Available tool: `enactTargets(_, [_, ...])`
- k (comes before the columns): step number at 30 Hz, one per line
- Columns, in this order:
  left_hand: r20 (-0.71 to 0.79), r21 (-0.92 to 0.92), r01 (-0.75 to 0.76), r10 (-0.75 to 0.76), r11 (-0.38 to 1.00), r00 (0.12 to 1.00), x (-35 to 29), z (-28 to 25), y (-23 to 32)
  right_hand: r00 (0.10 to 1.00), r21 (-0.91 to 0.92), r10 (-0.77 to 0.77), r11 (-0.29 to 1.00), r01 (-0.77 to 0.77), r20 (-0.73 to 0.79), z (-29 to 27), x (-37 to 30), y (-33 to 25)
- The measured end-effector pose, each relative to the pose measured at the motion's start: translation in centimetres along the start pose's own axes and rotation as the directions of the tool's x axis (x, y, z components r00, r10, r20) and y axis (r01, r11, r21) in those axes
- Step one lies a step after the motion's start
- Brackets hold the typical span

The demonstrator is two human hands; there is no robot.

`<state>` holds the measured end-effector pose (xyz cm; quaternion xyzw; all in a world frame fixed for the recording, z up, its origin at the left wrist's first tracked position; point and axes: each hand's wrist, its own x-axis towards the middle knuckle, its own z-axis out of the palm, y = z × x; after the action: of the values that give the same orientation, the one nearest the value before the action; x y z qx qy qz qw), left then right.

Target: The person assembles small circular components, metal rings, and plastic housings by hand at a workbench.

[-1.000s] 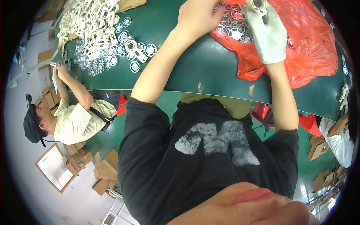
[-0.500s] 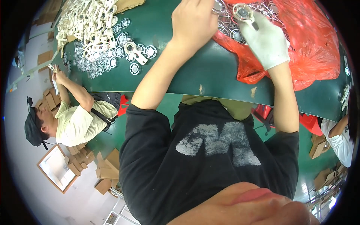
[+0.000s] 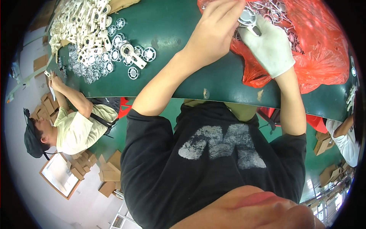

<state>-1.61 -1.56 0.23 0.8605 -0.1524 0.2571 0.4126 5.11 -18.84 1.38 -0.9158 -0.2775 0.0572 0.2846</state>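
My bare left hand (image 3: 215, 34) reaches to the upper right. Its fingertips press together at the edge of a round, spoked, silver-grey cover (image 3: 247, 17). The cover lies over the ring end of a white handled part, most of which is hidden. My right hand (image 3: 270, 49), in a white glove, is closed around that handled part from below, and a bit of its dark-slotted handle (image 3: 254, 29) shows. Both hands are together above the open red plastic bag (image 3: 318, 53), which holds many small wire-like and round spoked pieces (image 3: 272, 10).
On the green table (image 3: 167, 34), a heap of white handled parts (image 3: 82, 26) lies at the far left beside loose round spoked covers (image 3: 149, 54). One handled part (image 3: 131, 53) rests on the covers. A person (image 3: 82, 126) works at the left; another's sleeve (image 3: 343, 141) shows at the right edge.
My left hand has moved right and slightly down, bringing the round cover onto the white part's ring. The right hand has stayed nearly in place, still holding that part.
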Motion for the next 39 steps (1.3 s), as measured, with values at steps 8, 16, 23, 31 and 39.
enactTargets(8, [-0.025,0.066,-0.042,0.044,0.997,0.999,0.7,-1.7,0.5,0.997,0.035,-0.024,0.999,0.021,0.077,-0.7,-0.4,-0.5])
enactTargets(16, [0.111,-0.012,-0.220,0.220,0.975,0.969,1.2,-2.3,0.2,0.974,0.049,-0.151,0.988,0.144,0.171,-0.5,-0.6,0.0])
enactTargets(23, [-0.019,0.212,-0.183,0.191,0.960,0.981,1.4,-2.9,0.6,0.989,0.063,-0.126,0.991,0.121,0.080,-0.4,-0.5,0.5])
enactTargets(31, [0.015,0.150,-0.247,0.248,0.957,0.969,0.9,-2.3,-2.0,0.991,0.065,-0.128,0.990,0.126,0.033,-0.4,-0.7,0.3])
enactTargets(39, [0.057,0.096,-0.117,0.112,0.988,0.992,1.6,-3.1,1.0,0.998,0.028,-0.012,1.000,0.010,0.059,-0.8,-0.5,-0.6])
